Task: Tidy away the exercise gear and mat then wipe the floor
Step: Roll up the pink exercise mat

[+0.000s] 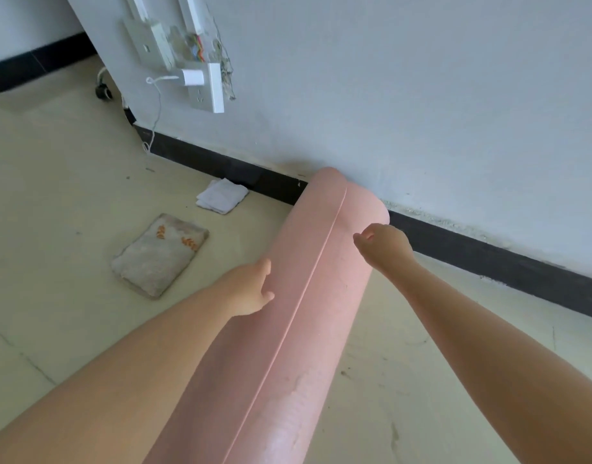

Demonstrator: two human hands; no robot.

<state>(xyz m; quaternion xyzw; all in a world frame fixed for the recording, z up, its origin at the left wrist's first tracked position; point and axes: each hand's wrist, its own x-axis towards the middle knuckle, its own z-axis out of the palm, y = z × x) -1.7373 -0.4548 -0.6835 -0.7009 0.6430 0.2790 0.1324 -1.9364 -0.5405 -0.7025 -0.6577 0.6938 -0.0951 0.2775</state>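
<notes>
A rolled pink mat [308,296] runs from the bottom centre of the frame up to the middle, its far end close against the black skirting [488,252] under the grey wall [421,95]; its near end is cut off by the bottom edge. A seam line runs along its length. The left hand [251,289] lies against the roll's left flank at mid-frame, fingers loosely spread, not closed around it. The right hand [385,242] sits at the roll's upper right side, fingers curled under; whether it grips the mat or only touches it I cannot tell. The 2 hands are well apart. Left of centre on the pale floor [53,212] lie a grey folded cloth [160,256] with orange marks and, nearer the skirting, a white cloth [222,195]. In the upper left, a wall socket [207,88] holds a white charger [192,78], with loose wiring above, too blurred to sort out.
</notes>
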